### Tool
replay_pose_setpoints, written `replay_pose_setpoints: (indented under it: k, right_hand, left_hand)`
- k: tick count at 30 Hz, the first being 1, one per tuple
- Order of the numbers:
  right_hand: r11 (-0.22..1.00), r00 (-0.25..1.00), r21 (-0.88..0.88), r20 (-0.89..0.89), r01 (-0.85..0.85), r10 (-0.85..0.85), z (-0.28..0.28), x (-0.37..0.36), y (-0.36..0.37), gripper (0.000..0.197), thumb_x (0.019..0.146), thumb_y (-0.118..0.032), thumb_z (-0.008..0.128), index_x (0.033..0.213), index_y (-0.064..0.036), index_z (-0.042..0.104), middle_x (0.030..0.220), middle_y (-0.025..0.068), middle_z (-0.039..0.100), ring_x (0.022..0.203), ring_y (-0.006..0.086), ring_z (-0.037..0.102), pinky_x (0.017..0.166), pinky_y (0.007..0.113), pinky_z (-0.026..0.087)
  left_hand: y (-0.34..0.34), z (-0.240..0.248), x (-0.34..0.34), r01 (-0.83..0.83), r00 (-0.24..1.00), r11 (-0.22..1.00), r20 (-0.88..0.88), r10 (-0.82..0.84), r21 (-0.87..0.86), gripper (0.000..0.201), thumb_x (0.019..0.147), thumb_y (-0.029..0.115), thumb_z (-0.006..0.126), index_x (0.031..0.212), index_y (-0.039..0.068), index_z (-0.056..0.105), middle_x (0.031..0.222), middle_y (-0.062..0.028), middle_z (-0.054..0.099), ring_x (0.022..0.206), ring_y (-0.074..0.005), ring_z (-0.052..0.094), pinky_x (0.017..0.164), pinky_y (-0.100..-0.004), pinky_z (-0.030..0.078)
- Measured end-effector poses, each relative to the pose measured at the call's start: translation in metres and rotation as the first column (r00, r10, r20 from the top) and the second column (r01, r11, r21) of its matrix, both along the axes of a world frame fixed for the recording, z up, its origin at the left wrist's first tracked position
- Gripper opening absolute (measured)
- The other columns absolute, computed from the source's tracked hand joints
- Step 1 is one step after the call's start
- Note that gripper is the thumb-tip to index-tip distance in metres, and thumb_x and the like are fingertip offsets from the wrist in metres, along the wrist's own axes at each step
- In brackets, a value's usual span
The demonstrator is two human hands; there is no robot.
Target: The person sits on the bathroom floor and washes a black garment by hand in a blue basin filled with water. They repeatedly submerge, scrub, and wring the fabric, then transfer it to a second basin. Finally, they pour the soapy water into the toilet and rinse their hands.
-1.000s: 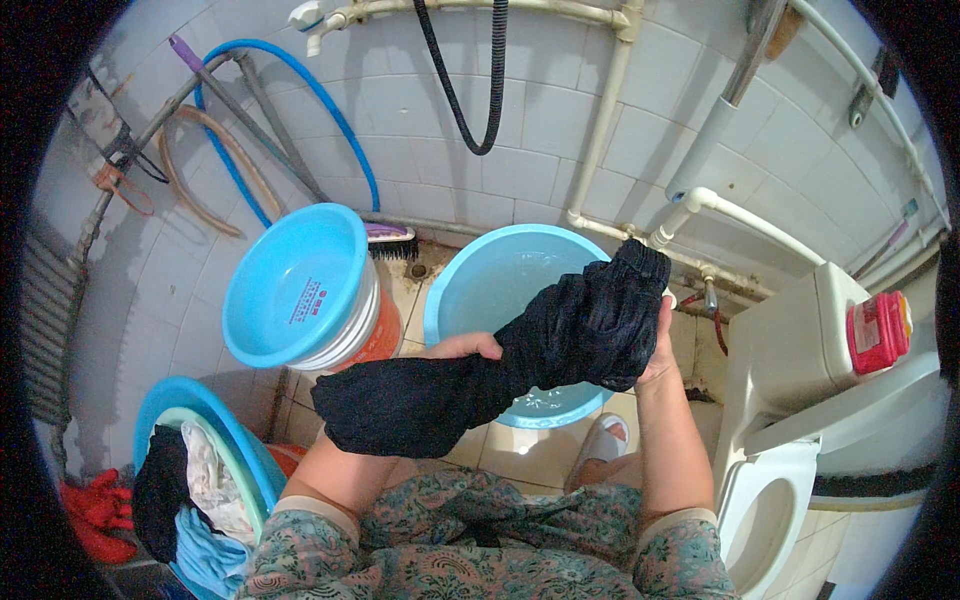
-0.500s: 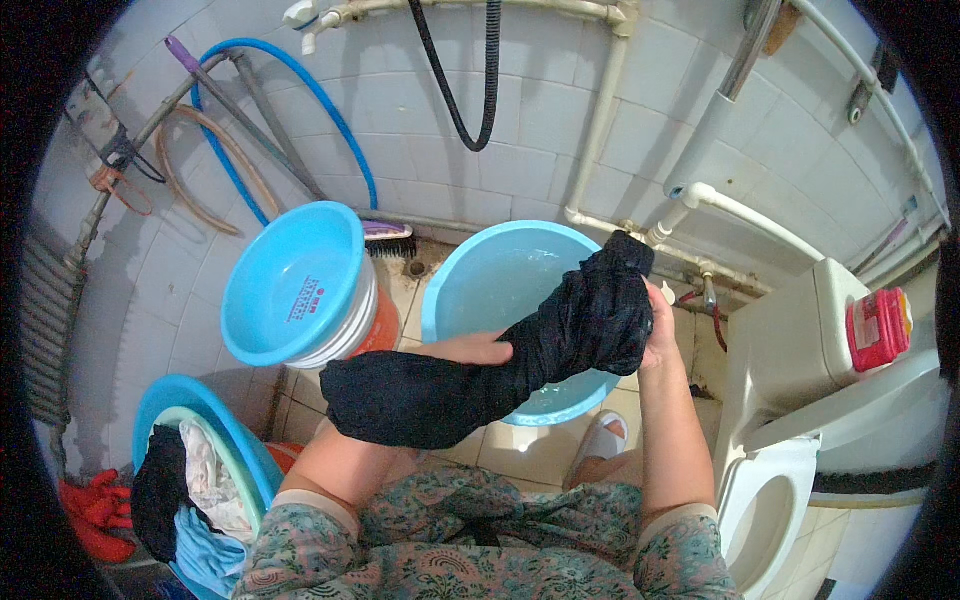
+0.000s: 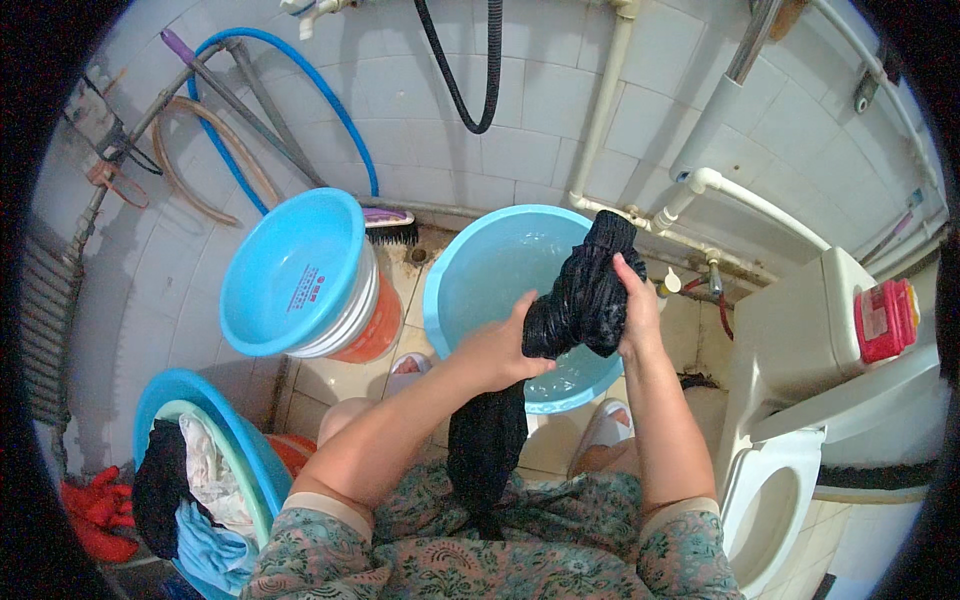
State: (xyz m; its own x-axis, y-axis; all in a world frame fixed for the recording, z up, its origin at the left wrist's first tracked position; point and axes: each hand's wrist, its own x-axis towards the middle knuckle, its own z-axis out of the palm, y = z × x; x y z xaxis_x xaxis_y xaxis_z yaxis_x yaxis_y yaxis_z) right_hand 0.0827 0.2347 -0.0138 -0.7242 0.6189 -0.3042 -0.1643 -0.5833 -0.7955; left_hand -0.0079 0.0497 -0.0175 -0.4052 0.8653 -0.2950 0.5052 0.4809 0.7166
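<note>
A long piece of wet black cloth point(image 3: 575, 315) is bunched between my two hands above a light blue basin point(image 3: 470, 255) of water. My left hand point(image 3: 508, 345) grips its middle, thumb and fingers wrapped round it. Farther right, my right hand point(image 3: 640, 305) is closed on the bunched upper end. Below my left hand the other end hangs down in front of my lap. The cloth's full shape is hidden by its folds.
Left of the basin, an empty blue basin point(image 3: 295, 270) rests on an orange-and-white bucket point(image 3: 370, 320). Lower left, a blue tub point(image 3: 165, 395) holds clothes; red gloves point(image 3: 98, 515) lie beside it. A scrubbing brush point(image 3: 390, 222) sits by the wall. The toilet point(image 3: 775, 500) stands at right.
My left hand has moved from beneath the cloth to a grip round its middle. The cloth's near end has swung from pointing left to hanging down.
</note>
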Motion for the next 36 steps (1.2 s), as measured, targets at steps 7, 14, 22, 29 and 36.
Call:
replay_pose_setpoints:
  k: [7, 14, 22, 29, 36]
  right_hand:
    - [0.986, 0.981, -0.018, -0.099, 0.166, -0.167, -0.036, -0.016, -0.008, 0.032, 0.085, -0.021, 0.062, 0.108, -0.0001, 0.056, 0.097, 0.0100, 0.063, 0.083, 0.0220, 0.062, 0.074, 0.034, 0.051]
    - [0.974, 0.965, -0.109, -0.155, 0.197, -0.212, -0.045, -0.022, 0.002, 0.037, 0.089, -0.027, 0.057, 0.111, 0.0027, 0.054, 0.102, 0.0157, 0.063, 0.090, 0.0284, 0.063, 0.081, 0.041, 0.051]
    - [0.985, 0.910, -0.013, -0.382, 0.170, -0.161, 0.002, -0.005, 0.017, 0.038, 0.091, -0.029, 0.052, 0.117, -0.0003, 0.052, 0.110, 0.0134, 0.060, 0.099, 0.0278, 0.060, 0.087, 0.042, 0.048]
    - [0.988, 0.859, 0.054, -0.503, 0.143, -0.097, 0.027, 0.010, 0.012, 0.039, 0.093, -0.030, 0.047, 0.119, -0.0013, 0.050, 0.115, 0.0126, 0.058, 0.104, 0.0281, 0.057, 0.092, 0.041, 0.044]
    - [0.960, 0.835, 0.105, -0.525, 0.258, -0.167, 0.032, 0.008, 0.008, 0.040, 0.094, -0.030, 0.046, 0.120, -0.0001, 0.049, 0.115, 0.0134, 0.058, 0.104, 0.0276, 0.057, 0.092, 0.041, 0.044]
  left_hand:
    - [0.007, -0.007, 0.003, -0.144, 0.956, 0.988, -0.265, 0.124, -0.059, 0.094, 0.069, 0.040, 0.073, 0.139, 0.007, 0.020, 0.107, -0.0267, 0.059, 0.097, -0.0431, 0.058, 0.085, -0.0469, 0.046]
    - [0.010, -0.004, -0.002, -0.197, 0.952, 0.980, -0.234, 0.199, 0.032, 0.095, 0.072, 0.036, 0.072, 0.142, 0.005, 0.015, 0.119, -0.0262, 0.052, 0.106, -0.0393, 0.054, 0.089, -0.0442, 0.044]
    - [-0.001, -0.033, -0.035, -0.554, 0.453, 0.824, 0.874, 0.178, 0.120, 0.068, 0.095, 0.051, 0.032, 0.135, -0.005, 0.034, 0.128, -0.0177, 0.049, 0.114, -0.0228, 0.050, 0.100, -0.0314, 0.033]
    - [-0.015, -0.033, -0.043, -0.029, 0.698, 0.993, 0.714, -0.064, 0.118, 0.068, 0.094, 0.057, 0.023, 0.133, 0.004, 0.041, 0.126, -0.0102, 0.052, 0.114, -0.0191, 0.050, 0.099, -0.0310, 0.037]
    - [-0.017, -0.067, -0.046, -0.196, 0.362, 0.976, 0.918, 0.159, -0.092, 0.072, 0.091, 0.057, 0.036, 0.138, 0.004, 0.031, 0.135, -0.0146, 0.042, 0.120, -0.0223, 0.046, 0.102, -0.0341, 0.035]
